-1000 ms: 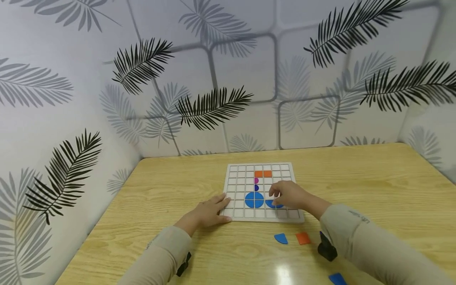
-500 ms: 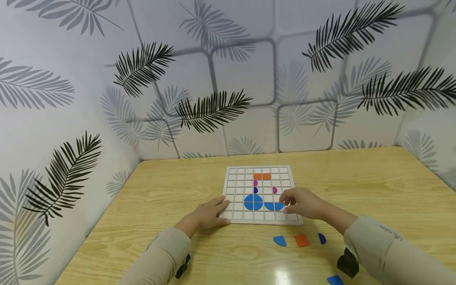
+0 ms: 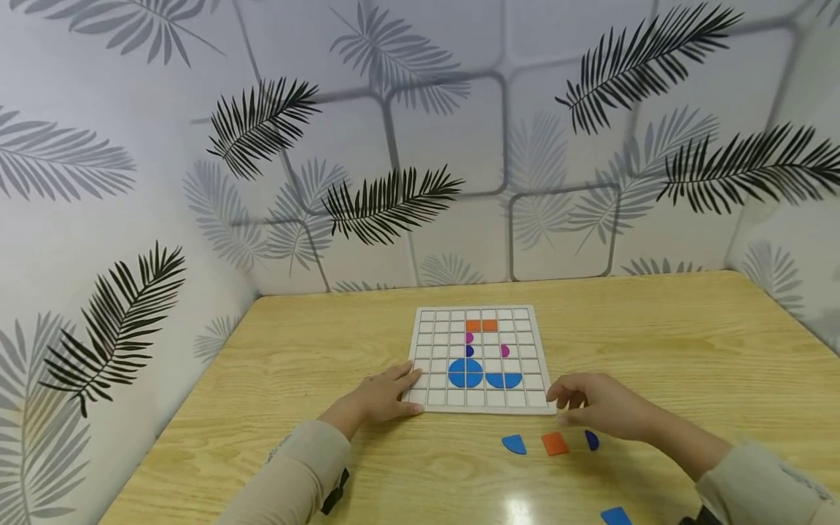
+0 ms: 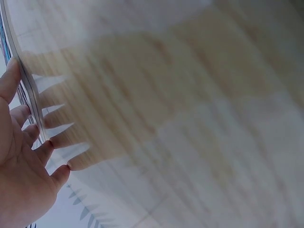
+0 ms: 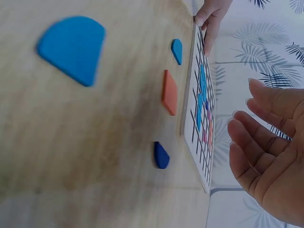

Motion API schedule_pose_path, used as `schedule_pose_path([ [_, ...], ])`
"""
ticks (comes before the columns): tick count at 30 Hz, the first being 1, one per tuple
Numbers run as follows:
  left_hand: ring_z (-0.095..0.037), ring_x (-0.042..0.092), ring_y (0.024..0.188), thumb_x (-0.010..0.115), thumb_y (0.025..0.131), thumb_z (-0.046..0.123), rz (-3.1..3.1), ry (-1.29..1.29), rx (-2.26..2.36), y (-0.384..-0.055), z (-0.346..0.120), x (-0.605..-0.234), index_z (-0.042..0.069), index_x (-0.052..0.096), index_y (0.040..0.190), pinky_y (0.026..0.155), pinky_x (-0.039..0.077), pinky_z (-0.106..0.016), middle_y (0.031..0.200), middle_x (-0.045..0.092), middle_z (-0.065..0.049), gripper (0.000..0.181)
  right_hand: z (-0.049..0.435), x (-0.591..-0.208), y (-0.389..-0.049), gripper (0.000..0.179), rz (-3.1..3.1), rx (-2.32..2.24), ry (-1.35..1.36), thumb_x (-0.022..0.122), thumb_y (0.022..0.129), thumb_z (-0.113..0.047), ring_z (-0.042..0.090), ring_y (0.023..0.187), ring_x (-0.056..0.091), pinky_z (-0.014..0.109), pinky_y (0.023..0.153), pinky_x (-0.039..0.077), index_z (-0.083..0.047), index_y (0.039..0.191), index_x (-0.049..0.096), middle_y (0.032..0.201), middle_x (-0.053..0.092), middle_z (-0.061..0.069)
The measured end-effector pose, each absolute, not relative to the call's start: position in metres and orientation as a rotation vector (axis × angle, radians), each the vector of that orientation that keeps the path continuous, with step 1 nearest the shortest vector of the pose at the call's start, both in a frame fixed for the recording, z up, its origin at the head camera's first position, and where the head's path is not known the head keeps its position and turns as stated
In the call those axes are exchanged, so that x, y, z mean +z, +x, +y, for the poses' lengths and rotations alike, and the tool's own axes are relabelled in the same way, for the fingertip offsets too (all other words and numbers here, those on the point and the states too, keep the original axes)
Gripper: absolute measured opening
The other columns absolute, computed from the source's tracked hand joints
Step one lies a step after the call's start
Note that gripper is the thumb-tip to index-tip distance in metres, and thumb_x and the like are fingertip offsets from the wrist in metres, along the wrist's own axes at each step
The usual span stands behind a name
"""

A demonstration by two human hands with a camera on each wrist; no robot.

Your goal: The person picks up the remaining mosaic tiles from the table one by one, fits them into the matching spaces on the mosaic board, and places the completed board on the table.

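Grid board (image 3: 492, 364) low-centre of frame; left hand (image 3: 379, 397) spread, touching left edge. Right hand (image 3: 610, 408) empty, loosely bent, lower right: seemingly between placements; next calls for pinching up dark-blue half-disc (image 3: 592, 440), perhaps.

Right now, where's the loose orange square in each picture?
Head: the loose orange square is on the table, between a blue piece and a dark blue half circle.
Left wrist: not in it.
Right wrist: the loose orange square is just above the middle.
Shared landmark: the left hand, at the white board's edge in all three.
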State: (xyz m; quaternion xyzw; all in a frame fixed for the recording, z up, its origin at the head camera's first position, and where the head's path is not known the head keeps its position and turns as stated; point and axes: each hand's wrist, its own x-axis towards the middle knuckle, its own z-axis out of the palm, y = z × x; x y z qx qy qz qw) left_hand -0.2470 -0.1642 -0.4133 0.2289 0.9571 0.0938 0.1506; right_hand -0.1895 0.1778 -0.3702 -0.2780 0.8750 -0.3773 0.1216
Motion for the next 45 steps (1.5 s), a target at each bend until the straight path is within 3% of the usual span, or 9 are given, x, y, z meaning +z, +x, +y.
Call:
schedule_pose_path([
  [6, -0.023, 0.014, 0.128, 0.040, 0.079, 0.061, 2.749, 0.701, 0.300, -0.248, -0.166, -0.416, 0.021, 0.025, 0.138, 0.092, 0.019, -0.055, 0.142, 0.017, -0.003, 0.072, 0.191, -0.379, -0.171, 0.022, 2.514, -1.120, -0.858, 0.062, 0.079, -0.014, 0.011, 0.075, 0.051, 0.025, 0.061, 0.043, -0.005, 0.098, 0.058, 0.087, 0.056, 0.003],
  [15, -0.025, 0.015, 0.128, 0.045, 0.083, 0.050, 2.757, 0.680, 0.247, -0.246, -0.163, -0.410, 0.017, 0.026, 0.138, 0.093, 0.020, -0.054, 0.142, 0.018, -0.005, 0.067, 0.204, -0.390, -0.150, 0.020, 2.447, -1.098, -0.891, 0.062, 0.077, -0.009, 0.008, 0.074, 0.052, 0.025, 0.062, 0.043, -0.004, 0.096, 0.058, 0.089, 0.056, 0.000],
  [20, -0.026, 0.016, 0.127, 0.045, 0.083, 0.050, 2.761, 0.690, 0.236, -0.246, -0.163, -0.409, 0.017, 0.026, 0.138, 0.093, 0.020, -0.054, 0.142, 0.018, -0.005, 0.067, 0.207, -0.394, -0.141, 0.024, 2.448, -1.028, -0.772, 0.067, 0.073, -0.013, 0.009, 0.073, 0.049, 0.025, 0.062, 0.042, -0.005, 0.094, 0.059, 0.087, 0.055, -0.002],
  [24, -0.026, 0.015, 0.128, 0.045, 0.084, 0.050, 2.756, 0.689, 0.247, -0.246, -0.163, -0.409, 0.016, 0.025, 0.138, 0.093, 0.020, -0.054, 0.142, 0.017, -0.005, 0.067, 0.210, -0.401, -0.135, 0.030, 2.438, -0.950, -0.712, 0.071, 0.069, -0.017, 0.011, 0.077, 0.050, 0.029, 0.066, 0.043, -0.007, 0.094, 0.059, 0.090, 0.055, -0.002],
  [30, -0.026, 0.014, 0.128, 0.045, 0.084, 0.050, 2.752, 0.681, 0.242, -0.247, -0.163, -0.410, 0.017, 0.024, 0.138, 0.093, 0.019, -0.054, 0.142, 0.016, -0.005, 0.067, 0.213, -0.408, -0.130, 0.028, 2.405, -0.928, -0.758, 0.071, 0.069, -0.009, 0.013, 0.082, 0.053, 0.034, 0.070, 0.044, -0.006, 0.094, 0.059, 0.092, 0.056, -0.001],
  [39, -0.026, 0.015, 0.128, 0.045, 0.083, 0.050, 2.753, 0.671, 0.239, -0.247, -0.163, -0.412, 0.017, 0.025, 0.138, 0.093, 0.020, -0.053, 0.142, 0.017, -0.005, 0.067, 0.212, -0.415, -0.123, 0.012, 2.484, -0.898, -0.924, 0.069, 0.072, -0.012, 0.001, 0.064, 0.038, 0.022, 0.055, 0.039, -0.013, 0.080, 0.061, 0.076, 0.045, -0.012],
  [45, -0.027, 0.015, 0.128, 0.045, 0.083, 0.050, 2.755, 0.675, 0.244, -0.246, -0.163, -0.412, 0.017, 0.025, 0.138, 0.093, 0.020, -0.053, 0.142, 0.018, -0.005, 0.067, 0.209, -0.416, -0.123, 0.017, 2.505, -0.859, -0.928, 0.067, 0.069, -0.002, 0.000, 0.061, 0.037, 0.021, 0.053, 0.038, -0.015, 0.076, 0.059, 0.073, 0.043, -0.014],
])
